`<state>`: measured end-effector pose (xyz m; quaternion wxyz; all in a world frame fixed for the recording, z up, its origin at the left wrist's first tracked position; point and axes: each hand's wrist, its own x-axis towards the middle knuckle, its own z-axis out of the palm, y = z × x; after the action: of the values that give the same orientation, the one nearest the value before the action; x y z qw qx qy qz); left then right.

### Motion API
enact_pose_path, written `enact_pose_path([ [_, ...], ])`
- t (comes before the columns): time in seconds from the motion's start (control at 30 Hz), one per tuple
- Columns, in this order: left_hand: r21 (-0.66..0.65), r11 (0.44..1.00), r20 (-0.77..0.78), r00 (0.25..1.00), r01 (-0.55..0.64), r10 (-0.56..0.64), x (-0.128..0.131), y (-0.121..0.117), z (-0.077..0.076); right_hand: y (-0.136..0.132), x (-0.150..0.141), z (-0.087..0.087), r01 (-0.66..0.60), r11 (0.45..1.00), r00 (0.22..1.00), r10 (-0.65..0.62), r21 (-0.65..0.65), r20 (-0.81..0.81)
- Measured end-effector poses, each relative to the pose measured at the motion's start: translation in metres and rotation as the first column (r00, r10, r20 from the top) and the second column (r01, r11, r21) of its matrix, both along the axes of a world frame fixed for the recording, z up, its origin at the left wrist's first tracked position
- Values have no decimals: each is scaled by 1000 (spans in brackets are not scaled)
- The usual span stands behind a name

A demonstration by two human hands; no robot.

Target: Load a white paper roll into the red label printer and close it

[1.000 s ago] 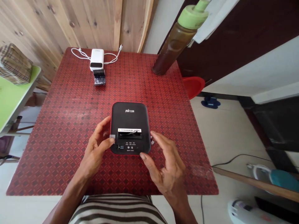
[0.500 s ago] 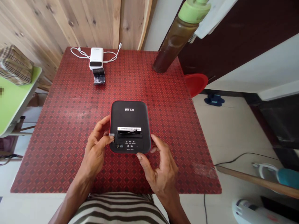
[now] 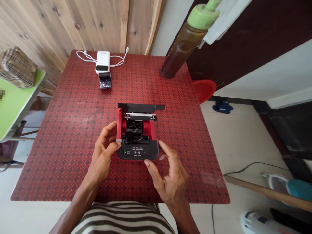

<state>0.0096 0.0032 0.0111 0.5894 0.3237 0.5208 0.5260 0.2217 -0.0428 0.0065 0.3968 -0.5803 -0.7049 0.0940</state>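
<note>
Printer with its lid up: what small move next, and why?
I'd probably lift the right hand off the near corner and reach for the black roll, letting the left hand steady the printer. The lid is raised, the roll lies exposed, and the left hand already has the side, its thumb at the grey tab.

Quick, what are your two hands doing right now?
Left hand: curled, thumb on the side latch of the opened printer.
Right hand: partly open, fingertips at the printer's right side.
</note>
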Motion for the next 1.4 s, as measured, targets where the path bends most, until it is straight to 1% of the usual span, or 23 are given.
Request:
enact_pose_path([
  [0.1,45,998,-6,999,35,-34,-4,-3,-7,10,12,15,-48,998,998,47,32,32],
  [0.2,84,995,0,998,60,-60,-8,-5,-15,34,19,34,-93,988,991,81,122,104],
  [0.23,98,993,0,998,68,-68,-8,-5,-17,45,18,39,-129,981,984,109,142,141],
  [0.3,131,988,-4,996,84,-84,-9,-6,-22,70,13,47,-255,958,950,223,129,219],
  [0.37,164,982,-14,996,93,-92,-10,-6,-25,95,3,51,-383,923,884,360,23,298],
  [0.4,178,979,-19,996,95,-93,-10,-6,-27,106,-3,52,-413,908,846,409,-65,341],
  [0.47,194,976,-22,995,95,-93,-10,-7,-28,122,-16,54,-401,884,781,467,-241,415],
  [0.53,196,976,-17,996,94,-92,-10,-8,-28,131,-26,55,-329,869,737,481,-370,474],
  [0.6,185,978,-13,996,92,-91,-10,-9,-27,134,-34,57,-273,858,698,487,-435,524],
  [0.7,168,983,-19,997,81,-79,-9,-8,-25,134,-41,58,-263,844,641,515,-467,569],
  [0.8,160,985,-26,997,71,-67,-8,-7,-25,136,-46,58,-271,840,610,528,-470,592],
  [0.9,160,985,-12,998,70,-69,-8,-7,-25,140,-49,58,-258,828,597,541,-497,592],
  [1.03,155,986,-6,998,70,-70,-9,-7,-24,143,-52,62,-272,792,605,582,-546,543],
  [1.1,149,986,-4,997,71,-71,-9,-7,-24,142,-51,64,-271,791,613,581,-548,536],
  [1.27,154,985,-10,997,72,-71,-9,-6,-24,132,-49,73,-233,828,653,522,-510,550],
  [1.4,142,988,-27,998,57,-54,-8,-6,-23,118,-43,73,-202,878,728,432,-435,533],
])
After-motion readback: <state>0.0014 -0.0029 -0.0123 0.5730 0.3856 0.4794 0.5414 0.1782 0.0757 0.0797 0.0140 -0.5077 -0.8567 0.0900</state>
